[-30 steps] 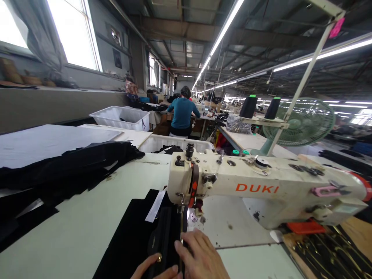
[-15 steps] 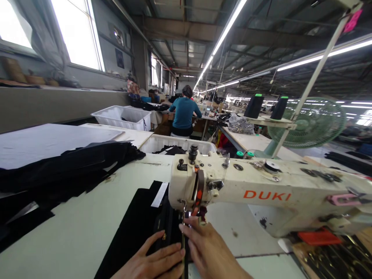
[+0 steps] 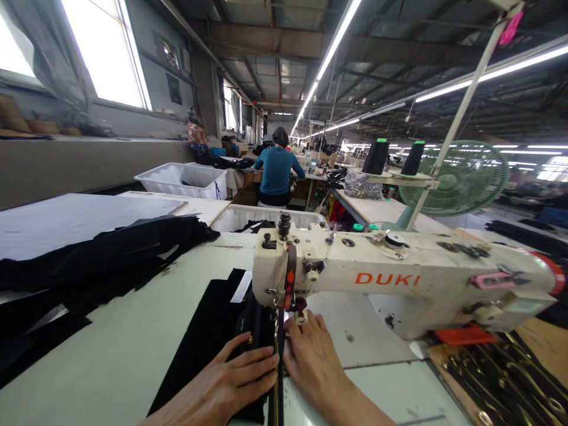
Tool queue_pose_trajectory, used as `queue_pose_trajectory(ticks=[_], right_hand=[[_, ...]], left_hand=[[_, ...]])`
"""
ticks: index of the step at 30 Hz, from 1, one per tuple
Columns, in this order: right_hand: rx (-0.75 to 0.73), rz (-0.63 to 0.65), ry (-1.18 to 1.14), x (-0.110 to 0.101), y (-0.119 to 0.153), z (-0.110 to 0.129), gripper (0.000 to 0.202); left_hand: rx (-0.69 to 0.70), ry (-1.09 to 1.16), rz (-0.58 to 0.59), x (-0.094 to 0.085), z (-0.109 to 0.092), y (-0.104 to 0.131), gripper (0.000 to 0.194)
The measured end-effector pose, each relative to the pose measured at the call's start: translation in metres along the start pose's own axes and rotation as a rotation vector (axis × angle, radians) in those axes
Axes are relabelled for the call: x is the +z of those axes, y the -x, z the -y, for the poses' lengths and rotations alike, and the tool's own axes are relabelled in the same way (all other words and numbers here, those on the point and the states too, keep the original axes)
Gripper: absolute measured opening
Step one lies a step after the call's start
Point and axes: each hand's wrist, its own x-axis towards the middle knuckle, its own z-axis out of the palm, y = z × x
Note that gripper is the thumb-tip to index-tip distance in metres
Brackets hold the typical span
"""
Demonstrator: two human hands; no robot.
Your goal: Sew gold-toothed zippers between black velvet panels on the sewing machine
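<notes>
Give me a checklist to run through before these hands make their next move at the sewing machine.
1. Left hand lying over the black fabric: ok.
2. Right hand well clear of the sewing machine's needle area: not ok; its fingers are close beside it.
3. Dark strip running between the hands toward the needle area: ok.
4. White strip uncovered by either hand: ok.
5. Needle raised: cannot tell; too small to make out.
6. Black thread cones upright on the thread stand: ok.
</notes>
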Motion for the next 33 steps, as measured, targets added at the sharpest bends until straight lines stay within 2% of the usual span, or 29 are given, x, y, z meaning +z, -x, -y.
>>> queue_pose_trajectory(ticks=[5, 8, 10, 13, 15, 17, 21, 25, 27, 33], right_hand=[[0.115, -0.012, 0.007, -0.001, -0.011, 0.004, 0.019], [0.182, -0.033, 0.028, 0.000, -0.016, 0.006, 0.015], [0.209, -0.049, 0.042, 0.002, -0.019, 0.005, 0.015], [0.217, -0.060, 0.052, 0.004, -0.020, 0.005, 0.013], [0.223, -0.060, 0.057, 0.004, -0.018, 0.006, 0.013], [0.242, -0.062, 0.064, 0.005, -0.016, 0.007, 0.014], [0.251, -0.071, 0.056, 0.010, -0.027, 0.006, 0.016], [0.222, -0.074, 0.021, 0.016, -0.047, -0.006, 0.011], [0.181, -0.081, -0.003, 0.014, -0.047, -0.012, 0.008], [-0.103, -0.079, -0.130, -0.007, -0.004, -0.019, 0.028]], left_hand=[[0.004, -0.001, 0.027, -0.005, -0.001, -0.002, 0.029], [-0.014, 0.002, 0.040, -0.015, -0.008, -0.008, 0.027], [-0.038, 0.014, 0.058, -0.029, -0.017, -0.014, 0.033], [-0.058, 0.036, 0.143, -0.055, -0.029, -0.023, 0.058], [-0.058, 0.043, 0.172, -0.069, -0.033, -0.027, 0.066], [-0.050, 0.053, 0.186, -0.075, -0.033, -0.029, 0.065], [-0.068, 0.062, 0.260, -0.073, -0.030, -0.029, 0.071], [-0.095, 0.081, 0.274, -0.071, -0.031, -0.029, 0.072], [-0.100, 0.086, 0.263, -0.072, -0.031, -0.027, 0.071], [-0.095, 0.026, 0.170, -0.072, -0.035, -0.021, 0.071]])
